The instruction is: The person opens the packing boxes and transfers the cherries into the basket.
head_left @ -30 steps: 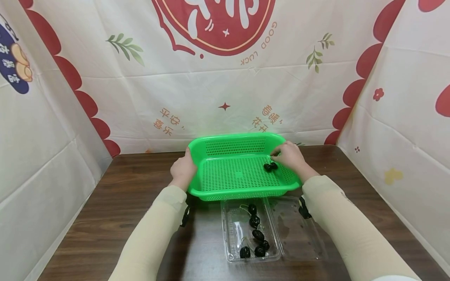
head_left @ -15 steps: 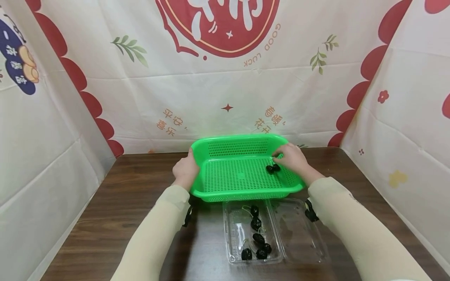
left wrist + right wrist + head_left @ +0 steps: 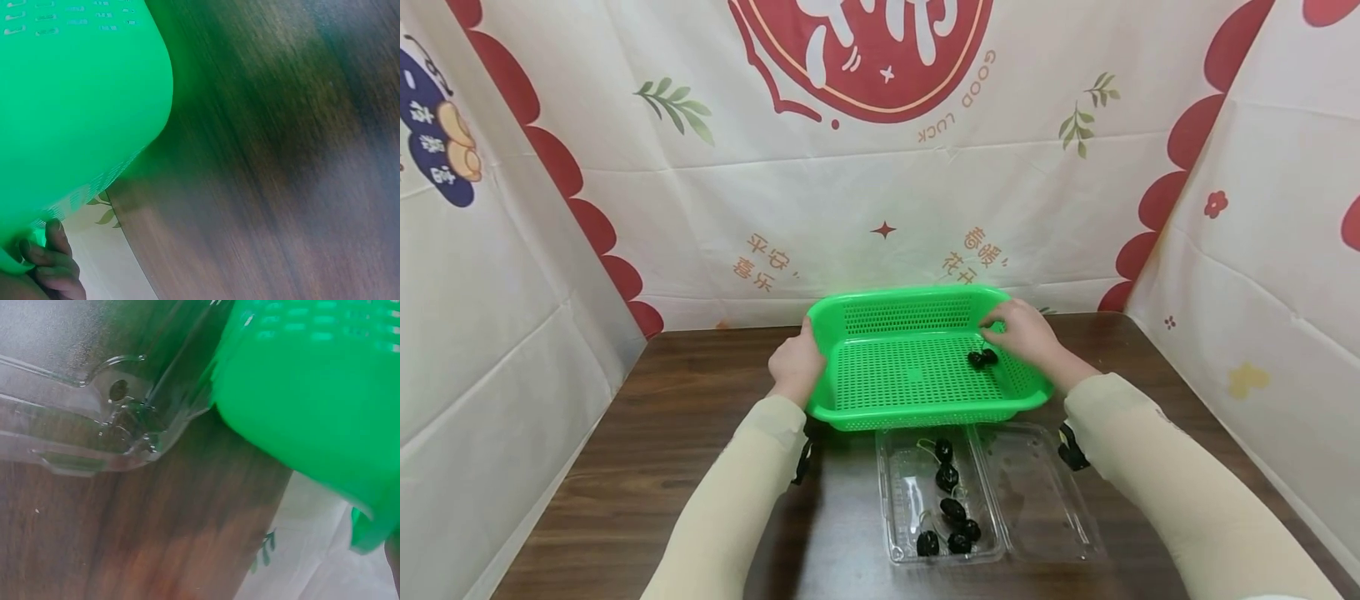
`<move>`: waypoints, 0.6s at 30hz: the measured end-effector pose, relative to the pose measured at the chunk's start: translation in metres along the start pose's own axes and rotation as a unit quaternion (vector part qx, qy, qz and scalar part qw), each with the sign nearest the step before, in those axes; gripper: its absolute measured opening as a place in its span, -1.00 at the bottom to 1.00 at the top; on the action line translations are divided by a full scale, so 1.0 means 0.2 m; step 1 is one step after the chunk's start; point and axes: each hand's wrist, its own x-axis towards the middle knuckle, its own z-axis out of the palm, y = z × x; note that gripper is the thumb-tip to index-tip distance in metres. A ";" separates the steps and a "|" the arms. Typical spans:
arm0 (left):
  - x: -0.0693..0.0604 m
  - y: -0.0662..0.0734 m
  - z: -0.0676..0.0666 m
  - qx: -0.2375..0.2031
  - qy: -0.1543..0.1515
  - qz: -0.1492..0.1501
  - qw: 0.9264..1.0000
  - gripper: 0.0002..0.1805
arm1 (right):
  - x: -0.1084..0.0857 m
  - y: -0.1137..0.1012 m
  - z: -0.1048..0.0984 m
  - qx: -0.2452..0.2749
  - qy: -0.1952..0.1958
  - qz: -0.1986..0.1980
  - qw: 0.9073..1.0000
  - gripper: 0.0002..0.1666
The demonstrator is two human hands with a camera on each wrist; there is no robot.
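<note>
A green perforated basket sits at the back of the table. My left hand grips its left rim; in the left wrist view the fingers curl round the rim of the basket. Over the basket's right end, my right hand pinches the stems of two dark cherries, which lie low against the basket floor. Whether they touch it I cannot tell. The right wrist view shows the basket's outer side and only a sliver of the hand at the right edge.
A clear plastic box with several dark cherries stands in front of the basket, its transparent lid folded out to the right. Printed cloth hangs behind and at both sides of the wooden table.
The view has shifted slightly. My right wrist and forearm have moved a little to the right, while the fingers stay over the same two cherries. My left hand keeps its grip on the rim.
</note>
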 end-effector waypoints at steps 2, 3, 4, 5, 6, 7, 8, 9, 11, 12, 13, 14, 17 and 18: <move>0.00 0.00 0.00 0.001 0.002 0.001 1.000 -0.17 | 0.00 -0.02 -0.02 0.002 0.003 -0.007 1.000 -0.80; 0.00 0.00 0.00 0.002 0.003 0.002 1.000 -0.18 | 0.00 -0.03 -0.03 0.003 0.004 -0.009 1.000 -0.81; 0.00 0.00 0.00 0.003 0.005 0.004 1.000 -0.18 | -0.01 -0.04 -0.04 0.003 0.005 -0.012 1.000 -0.81; 0.00 0.00 0.00 0.004 0.005 0.006 1.000 -0.19 | -0.01 -0.05 -0.04 0.003 0.007 -0.016 1.000 -0.82; 0.00 0.00 0.00 0.005 0.005 0.007 1.000 -0.19 | -0.02 -0.06 -0.05 0.003 0.008 -0.023 1.000 -0.82; 0.00 0.00 0.00 0.006 0.005 0.008 1.000 -0.19 | -0.02 -0.07 -0.06 0.004 0.012 -0.030 0.999 -0.82; 0.00 0.00 0.00 0.007 0.005 0.009 1.000 -0.19 | -0.03 -0.08 -0.06 0.005 0.016 -0.039 0.999 -0.83; 0.00 0.00 0.00 0.007 0.004 0.010 1.000 -0.18 | -0.04 -0.09 -0.07 0.006 0.020 -0.048 0.999 -0.83; 0.01 0.00 0.00 0.008 0.001 0.010 1.000 -0.18 | -0.05 -0.12 -0.08 0.010 0.029 -0.069 0.997 -0.84; 0.01 0.00 -0.01 0.009 0.000 0.010 1.000 -0.18 | -0.06 -0.14 -0.08 0.011 0.033 -0.082 0.996 -0.85; 0.01 0.00 -0.01 0.010 -0.002 0.010 1.000 -0.18 | -0.07 -0.16 -0.09 0.012 0.038 -0.094 0.995 -0.86; 0.01 0.00 -0.01 0.011 -0.003 0.010 1.000 -0.18 | -0.08 -0.18 -0.09 0.013 0.042 -0.105 0.994 -0.87; 0.00 0.00 -0.02 0.013 -0.004 0.009 1.000 -0.20 | -0.12 -0.26 -0.10 0.015 0.057 -0.149 0.987 -0.87; 0.00 0.00 -0.02 0.015 -0.003 0.009 1.000 -0.21 | -0.13 -0.29 -0.10 0.014 0.063 -0.167 0.984 -0.87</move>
